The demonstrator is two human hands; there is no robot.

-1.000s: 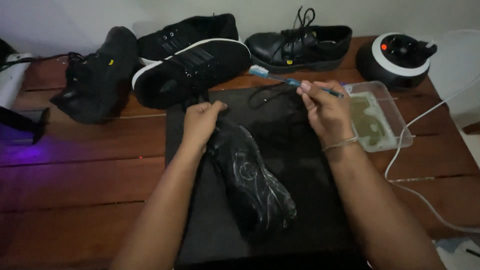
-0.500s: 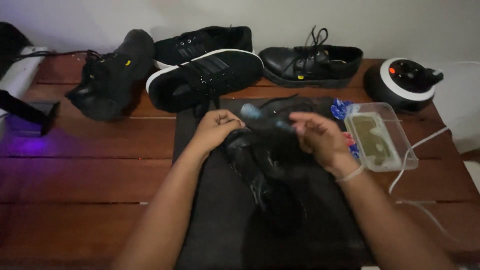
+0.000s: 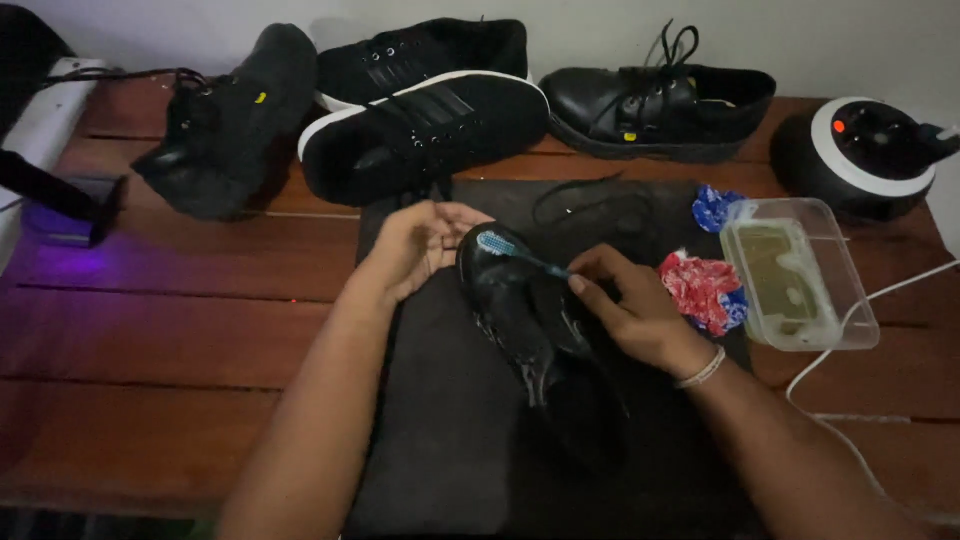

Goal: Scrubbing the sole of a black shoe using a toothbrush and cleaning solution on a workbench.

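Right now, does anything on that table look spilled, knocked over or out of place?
Nothing looks spilled. One oddity: the black boot at far left lies tipped on its side, while the other shoes stand upright. A loose black lace lies curled on the dark mat. The clear tub sits level, its murky liquid inside.

A glossy black shoe point(image 3: 530, 320) lies on the dark mat, a blue toothbrush point(image 3: 520, 255) touching its toe.

A reddish wooden table point(image 3: 180, 330) carries a dark mat point(image 3: 450, 440), black shoes point(image 3: 420, 120) — and a clear plastic tub point(image 3: 800, 275).
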